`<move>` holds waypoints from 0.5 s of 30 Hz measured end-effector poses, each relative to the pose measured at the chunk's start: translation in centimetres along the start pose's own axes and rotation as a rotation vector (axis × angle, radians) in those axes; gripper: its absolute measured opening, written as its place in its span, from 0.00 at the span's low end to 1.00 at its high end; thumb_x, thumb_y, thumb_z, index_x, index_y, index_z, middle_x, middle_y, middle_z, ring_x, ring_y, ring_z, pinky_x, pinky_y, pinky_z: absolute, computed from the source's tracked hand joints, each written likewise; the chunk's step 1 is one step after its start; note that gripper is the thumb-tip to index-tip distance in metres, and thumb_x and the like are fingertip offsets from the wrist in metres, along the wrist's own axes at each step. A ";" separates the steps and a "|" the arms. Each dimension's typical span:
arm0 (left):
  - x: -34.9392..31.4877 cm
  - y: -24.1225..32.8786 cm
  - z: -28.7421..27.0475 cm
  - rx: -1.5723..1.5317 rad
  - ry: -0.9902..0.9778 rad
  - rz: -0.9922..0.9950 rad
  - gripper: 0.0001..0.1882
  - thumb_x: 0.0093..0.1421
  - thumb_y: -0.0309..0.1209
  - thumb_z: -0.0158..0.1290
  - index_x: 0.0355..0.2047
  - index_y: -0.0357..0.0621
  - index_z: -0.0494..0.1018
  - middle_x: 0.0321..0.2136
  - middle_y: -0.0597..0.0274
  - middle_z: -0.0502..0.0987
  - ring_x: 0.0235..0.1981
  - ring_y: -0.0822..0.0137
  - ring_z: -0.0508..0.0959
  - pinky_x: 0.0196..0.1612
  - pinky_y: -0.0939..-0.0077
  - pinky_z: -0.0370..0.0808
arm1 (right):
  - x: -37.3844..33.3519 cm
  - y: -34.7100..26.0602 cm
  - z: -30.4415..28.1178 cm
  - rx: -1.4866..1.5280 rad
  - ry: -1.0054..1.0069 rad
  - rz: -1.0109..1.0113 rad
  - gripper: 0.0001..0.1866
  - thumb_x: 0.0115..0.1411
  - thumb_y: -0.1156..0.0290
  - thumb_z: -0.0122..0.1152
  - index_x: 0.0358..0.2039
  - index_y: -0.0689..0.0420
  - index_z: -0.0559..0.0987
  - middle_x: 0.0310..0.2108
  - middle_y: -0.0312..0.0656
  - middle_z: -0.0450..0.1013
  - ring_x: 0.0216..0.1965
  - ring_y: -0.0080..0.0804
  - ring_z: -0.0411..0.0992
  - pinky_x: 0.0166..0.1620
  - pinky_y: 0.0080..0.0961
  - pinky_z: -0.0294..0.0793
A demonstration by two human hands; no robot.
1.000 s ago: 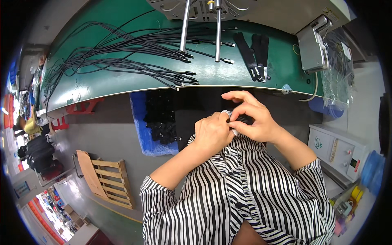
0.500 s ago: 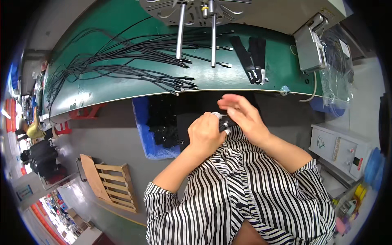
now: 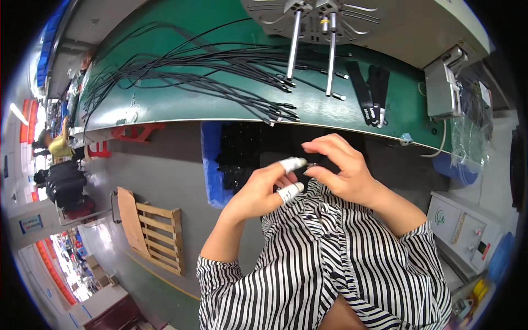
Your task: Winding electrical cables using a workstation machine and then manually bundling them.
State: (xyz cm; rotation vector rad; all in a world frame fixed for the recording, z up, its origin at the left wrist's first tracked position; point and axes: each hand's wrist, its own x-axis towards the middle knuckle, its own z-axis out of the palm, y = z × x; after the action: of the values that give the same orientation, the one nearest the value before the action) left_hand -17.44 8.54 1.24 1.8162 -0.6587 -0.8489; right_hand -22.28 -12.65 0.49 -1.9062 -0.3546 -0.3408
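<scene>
My left hand [image 3: 257, 190] is in front of my chest, its index finger and thumb stretched out and apart, both wrapped in white tape. Its other fingers curl under, partly hidden. My right hand [image 3: 349, 168] faces it, with thumb and index finger spread in a curve. A small shiny piece [image 3: 312, 165] shows between the left index fingertip and the right thumb. Its kind is too small to make out, and whether either hand grips it is unclear. Beyond the hands, many black cables [image 3: 220, 91] with metal plug ends lie on the green bench [image 3: 165, 111].
Black straps [image 3: 360, 93] lie right of the cables. Two metal rods [image 3: 293, 47] hang over the bench from a machine. A blue-lined bin [image 3: 212, 165] with black items stands below the bench edge. A wooden pallet [image 3: 175, 236] is lower left, a white cabinet [image 3: 459, 231] at right.
My left hand has opened from a fist around a black piece with metal ends. That black piece no longer shows clearly. The whole view has shifted, with the bench now further right.
</scene>
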 end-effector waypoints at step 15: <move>2.1 0.3 2.9 -0.376 -0.488 -0.037 0.14 0.56 0.18 0.53 0.44 0.38 0.72 0.37 0.65 0.75 0.40 0.75 0.73 0.45 0.77 0.72 | -0.6 -1.4 -1.4 -0.047 -0.116 -0.165 0.06 0.47 0.72 0.63 0.26 0.59 0.78 0.25 0.38 0.68 0.29 0.36 0.68 0.31 0.29 0.71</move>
State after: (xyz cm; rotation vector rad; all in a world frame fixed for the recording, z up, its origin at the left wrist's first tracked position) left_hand -18.51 5.22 0.23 1.2928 -0.7116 -1.3625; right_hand -23.51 -13.51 1.92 -1.9527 -0.5880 -0.3509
